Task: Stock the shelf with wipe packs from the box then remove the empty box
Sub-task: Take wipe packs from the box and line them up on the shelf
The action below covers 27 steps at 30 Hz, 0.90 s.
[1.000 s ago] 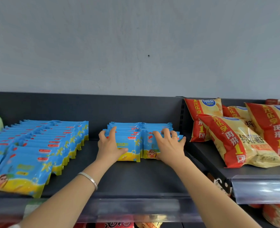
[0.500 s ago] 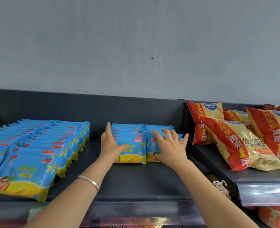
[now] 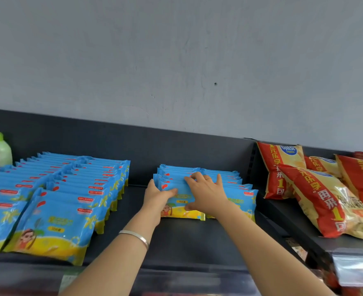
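On the wipe pack [image 3: 176, 211], left fingers [image 3: 151, 185] curled, right fingers [image 3: 201, 177] splayed.

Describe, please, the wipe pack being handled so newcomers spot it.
On the dark grey metal shelf, between long blue rows and red snack bags, sits a double stack. Its front-left blue-and-yellow plastic wipe pack alone bears thumbs of left hand and right hand.

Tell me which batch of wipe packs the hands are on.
The small middle batch, between the long rows on the left and the chip bags. The left hand grips its left edge; the right hand rests across its top.
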Tool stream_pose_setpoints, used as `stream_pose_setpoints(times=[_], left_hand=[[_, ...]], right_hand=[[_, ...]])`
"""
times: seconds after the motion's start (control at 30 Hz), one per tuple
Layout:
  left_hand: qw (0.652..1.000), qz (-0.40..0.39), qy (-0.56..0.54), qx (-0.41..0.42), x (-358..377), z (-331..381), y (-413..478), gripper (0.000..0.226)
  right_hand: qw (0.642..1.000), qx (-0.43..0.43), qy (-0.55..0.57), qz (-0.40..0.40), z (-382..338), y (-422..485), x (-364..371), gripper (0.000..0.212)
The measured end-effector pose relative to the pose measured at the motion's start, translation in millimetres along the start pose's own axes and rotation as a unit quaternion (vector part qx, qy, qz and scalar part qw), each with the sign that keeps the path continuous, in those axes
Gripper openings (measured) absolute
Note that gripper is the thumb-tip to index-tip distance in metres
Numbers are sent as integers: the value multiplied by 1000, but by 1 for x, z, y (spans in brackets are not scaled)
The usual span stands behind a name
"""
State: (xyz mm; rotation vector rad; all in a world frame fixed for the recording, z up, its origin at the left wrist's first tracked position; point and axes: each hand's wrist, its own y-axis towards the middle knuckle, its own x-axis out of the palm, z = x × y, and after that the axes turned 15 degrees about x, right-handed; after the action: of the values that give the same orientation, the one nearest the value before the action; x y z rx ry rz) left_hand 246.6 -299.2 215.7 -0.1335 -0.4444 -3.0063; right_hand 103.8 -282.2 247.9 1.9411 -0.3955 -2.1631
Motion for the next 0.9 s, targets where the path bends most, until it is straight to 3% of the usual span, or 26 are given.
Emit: stream_pose_setpoints(times=[0.07,0.2,0.53,0.7,0.9], left_hand=[[1000,4,-19,0,0,-2,1,49],[1000,7,-16,11,2,-1,1,61],[999,17,-25,37,3,-5,4,58],[1000,4,-7,26,2,-3,5,75],[999,-22,23,13,3,0,1,56]], right_hand=[[1000,3,-3,-8,2,4,0,91],[999,-10,-3,-42,4,11,0,92],[999,-37,22,-13,-4,9,4,84],[999,-24,36,-20,-3,5,3,87],[999,-19,37,-24,-5,7,5,89]])
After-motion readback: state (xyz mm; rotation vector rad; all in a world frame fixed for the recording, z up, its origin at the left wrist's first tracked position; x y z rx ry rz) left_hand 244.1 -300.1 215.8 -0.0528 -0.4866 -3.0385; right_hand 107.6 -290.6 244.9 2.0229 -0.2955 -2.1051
